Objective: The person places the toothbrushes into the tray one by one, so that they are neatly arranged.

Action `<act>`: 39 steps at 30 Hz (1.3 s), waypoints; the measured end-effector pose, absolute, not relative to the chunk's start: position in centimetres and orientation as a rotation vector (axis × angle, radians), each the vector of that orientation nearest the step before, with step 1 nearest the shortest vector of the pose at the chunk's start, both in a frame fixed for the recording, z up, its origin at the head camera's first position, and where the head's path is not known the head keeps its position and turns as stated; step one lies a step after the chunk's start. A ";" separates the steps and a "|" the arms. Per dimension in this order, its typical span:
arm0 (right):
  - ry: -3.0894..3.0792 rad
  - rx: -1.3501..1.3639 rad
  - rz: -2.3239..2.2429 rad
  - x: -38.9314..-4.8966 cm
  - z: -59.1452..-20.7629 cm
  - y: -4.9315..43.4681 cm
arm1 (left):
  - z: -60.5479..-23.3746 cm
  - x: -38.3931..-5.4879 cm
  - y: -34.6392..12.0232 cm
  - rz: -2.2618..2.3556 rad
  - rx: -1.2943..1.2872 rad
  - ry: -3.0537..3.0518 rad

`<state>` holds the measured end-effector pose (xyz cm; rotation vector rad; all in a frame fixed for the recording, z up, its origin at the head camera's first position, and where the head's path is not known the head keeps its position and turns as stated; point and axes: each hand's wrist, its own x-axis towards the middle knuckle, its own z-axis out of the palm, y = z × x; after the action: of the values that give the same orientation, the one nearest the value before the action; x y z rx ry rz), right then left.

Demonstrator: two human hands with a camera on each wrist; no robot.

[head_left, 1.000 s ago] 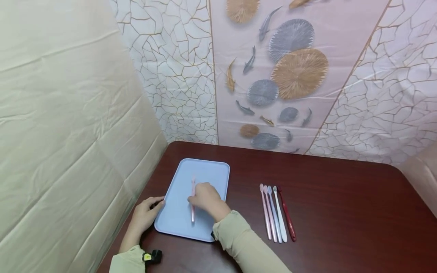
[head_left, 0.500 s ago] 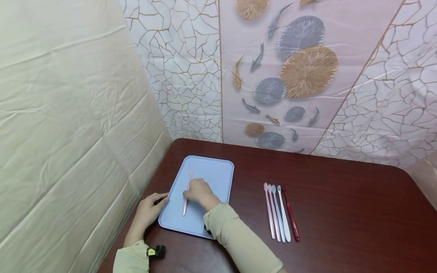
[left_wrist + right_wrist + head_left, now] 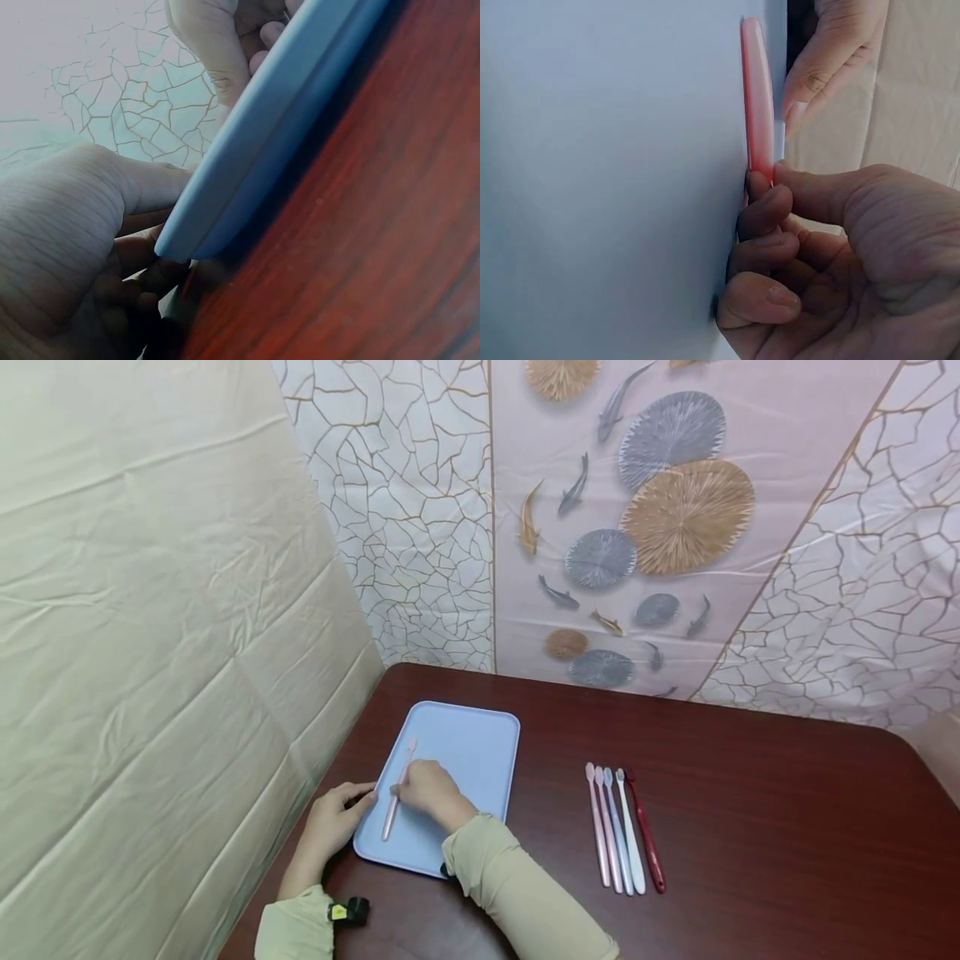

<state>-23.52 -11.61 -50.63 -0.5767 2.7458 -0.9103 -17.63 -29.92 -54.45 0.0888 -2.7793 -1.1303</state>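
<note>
A light blue tray (image 3: 474, 739) lies on the table's left part. Over it, my right hand (image 3: 429, 792) pinches a pink toothbrush (image 3: 390, 818) between thumb and fingers, close to the tray's left side. The brush head points away from me; in the right wrist view the pink handle (image 3: 758, 90) sticks out past the fingertips, low over the tray surface. My left hand (image 3: 330, 821) holds the tray's left rim. In the left wrist view its thumb (image 3: 154, 184) lies against the rim, with the other fingers partly hidden beneath the edge.
To the tray's right, several toothbrushes lie side by side: pink ones (image 3: 602, 835), a blue one (image 3: 618, 835), a white one (image 3: 632, 835) and a dark red one (image 3: 648, 839). The dark red-brown table (image 3: 772, 827) meets cloth-covered walls at the left and back.
My right hand has carried the pink toothbrush leftward across the tray, and the brush now slants more. The left hand stays at the rim. The head view has shifted slightly.
</note>
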 end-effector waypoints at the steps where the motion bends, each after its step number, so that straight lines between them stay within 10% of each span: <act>1: 2.737 -0.577 -0.918 -23.5 -50.6 -11.6 | -54.5 -17.6 -29.9 -1.129 0.089 -2.780; 39: 2.698 -0.787 -0.922 -22.7 -50.0 -10.5 | -54.5 -17.5 -30.0 -1.148 0.094 -2.764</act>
<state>-22.74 -10.49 -49.97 -0.7875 2.6979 -0.9221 -17.52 -29.96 -54.52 0.0941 -2.7637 -1.1485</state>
